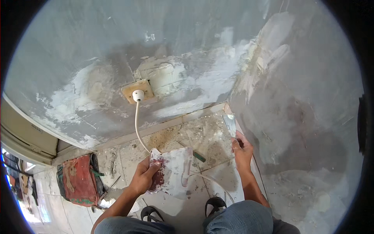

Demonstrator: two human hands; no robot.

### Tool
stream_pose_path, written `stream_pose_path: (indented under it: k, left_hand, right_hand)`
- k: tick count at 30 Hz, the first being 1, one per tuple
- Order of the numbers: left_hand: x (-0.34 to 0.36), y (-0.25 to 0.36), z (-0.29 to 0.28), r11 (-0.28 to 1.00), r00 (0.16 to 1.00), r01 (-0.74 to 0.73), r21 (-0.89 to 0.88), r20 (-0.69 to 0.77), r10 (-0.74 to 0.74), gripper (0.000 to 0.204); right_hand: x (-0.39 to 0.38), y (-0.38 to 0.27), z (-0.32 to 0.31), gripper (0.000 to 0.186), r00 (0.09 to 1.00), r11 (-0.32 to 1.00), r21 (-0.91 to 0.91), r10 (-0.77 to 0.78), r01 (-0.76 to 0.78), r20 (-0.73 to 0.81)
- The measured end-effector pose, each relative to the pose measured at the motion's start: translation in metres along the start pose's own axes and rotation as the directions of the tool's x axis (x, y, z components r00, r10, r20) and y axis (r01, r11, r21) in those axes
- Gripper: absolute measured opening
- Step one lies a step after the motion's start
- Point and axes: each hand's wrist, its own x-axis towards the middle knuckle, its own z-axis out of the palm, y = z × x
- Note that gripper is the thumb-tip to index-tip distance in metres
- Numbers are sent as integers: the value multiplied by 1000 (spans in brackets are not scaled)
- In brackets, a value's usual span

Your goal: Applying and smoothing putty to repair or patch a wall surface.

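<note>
My left hand [145, 174] grips the left edge of a flat board [173, 165] smeared with white putty over a dark red surface, thumb on top. In my right hand [242, 150] is a putty knife [230, 123]. Its pale blade points up toward the foot of the wall corner, with a dab of putty near the tip; my fingers hide the handle. Ahead of me, the grey wall [93, 35] carries rough patches of white putty [171, 76]. A yellowed socket [147, 88] with a round white plug [138, 94] sits low in it.
From the plug a white cable [137, 124] hangs down behind the board and runs on across the dusty tiles. A green-handled tool [199, 156] lies on the floor behind the board. At left is a worn red bag [80, 179]. The right wall [307, 128] stands close beside my right arm.
</note>
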Motion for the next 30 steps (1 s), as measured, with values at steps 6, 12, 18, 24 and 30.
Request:
stream_pose_path:
  k: [6,12,18,24,30]
  left_hand:
    - [-2,-6,-5,997,1000,-23,-70,-11,22,14]
    - [2,-5,-1,996,999,-31,-85,26,34,17]
    - [-4,-5,-1,992,1000,-15,-128,5,16,18]
    - [4,-5,-2,999,998,50,0,35,-50,20]
    - [2,2,-6,998,997,51,46,59,-54,22]
  right_hand:
    - [-3,6,10,40,999,995,93,23,-26,35]
    - [-3,5,6,39,999,997,66,27,-29,36]
    - [-3,11,11,38,997,999,18,42,-43,65]
    - [3,24,3,37,999,997,71,5,-7,31]
    - [0,22,8,35,996,994,97,39,-46,82]
